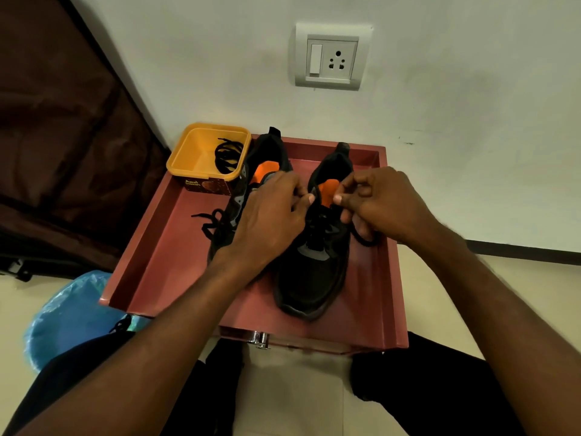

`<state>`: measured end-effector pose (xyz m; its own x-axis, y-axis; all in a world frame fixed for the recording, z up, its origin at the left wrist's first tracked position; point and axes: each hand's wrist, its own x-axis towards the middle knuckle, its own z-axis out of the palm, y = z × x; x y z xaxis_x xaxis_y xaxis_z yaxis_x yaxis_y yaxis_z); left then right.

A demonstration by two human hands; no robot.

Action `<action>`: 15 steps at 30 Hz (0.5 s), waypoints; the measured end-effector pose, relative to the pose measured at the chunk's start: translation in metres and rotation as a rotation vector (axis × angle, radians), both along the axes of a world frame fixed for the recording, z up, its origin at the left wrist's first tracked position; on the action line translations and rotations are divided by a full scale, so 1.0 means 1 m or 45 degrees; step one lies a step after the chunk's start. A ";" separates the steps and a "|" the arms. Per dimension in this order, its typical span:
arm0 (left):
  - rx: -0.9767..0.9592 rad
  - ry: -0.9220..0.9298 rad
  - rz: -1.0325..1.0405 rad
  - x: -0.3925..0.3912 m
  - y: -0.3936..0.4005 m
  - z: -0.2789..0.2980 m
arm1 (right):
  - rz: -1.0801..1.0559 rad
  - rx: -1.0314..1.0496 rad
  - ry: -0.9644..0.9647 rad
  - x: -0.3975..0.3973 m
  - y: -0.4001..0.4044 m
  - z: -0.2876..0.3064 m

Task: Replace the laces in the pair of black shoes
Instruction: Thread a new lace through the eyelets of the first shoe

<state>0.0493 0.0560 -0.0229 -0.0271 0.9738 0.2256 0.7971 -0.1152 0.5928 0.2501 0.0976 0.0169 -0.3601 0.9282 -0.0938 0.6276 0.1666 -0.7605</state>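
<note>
Two black shoes with orange insoles stand side by side in a red tray point(151, 247). The right shoe point(314, 272) points toe toward me and carries a black lace point(364, 239). My left hand point(270, 221) and my right hand point(377, 202) meet over its tongue, each pinching a part of that lace near the top eyelets. The left shoe point(270, 152) is mostly hidden under my left hand; its loose lace point(209, 221) spills onto the tray. A yellow tub point(191, 155) at the tray's far left corner holds a coiled black lace point(228, 154).
The tray sits against a white wall with a switch and socket plate point(331, 56). A dark curtain point(56, 136) hangs at left, and a blue plastic bag point(72, 313) lies on the floor beside the tray. My knees are below the tray.
</note>
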 end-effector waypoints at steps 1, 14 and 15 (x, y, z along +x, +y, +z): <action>0.083 0.047 0.034 0.002 0.000 0.004 | 0.030 0.056 0.052 -0.002 -0.004 0.006; -0.557 -1.488 -0.264 0.024 -0.011 0.044 | 0.072 0.052 0.624 -0.011 -0.006 0.030; -0.547 -1.403 -0.303 0.022 -0.012 0.048 | 0.042 0.078 0.646 -0.011 -0.007 0.030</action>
<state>0.0714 0.0444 0.0247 0.1891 0.9706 -0.1490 -0.1752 0.1827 0.9674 0.2391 0.0904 0.0466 -0.3752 0.9140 0.1545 0.1754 0.2337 -0.9564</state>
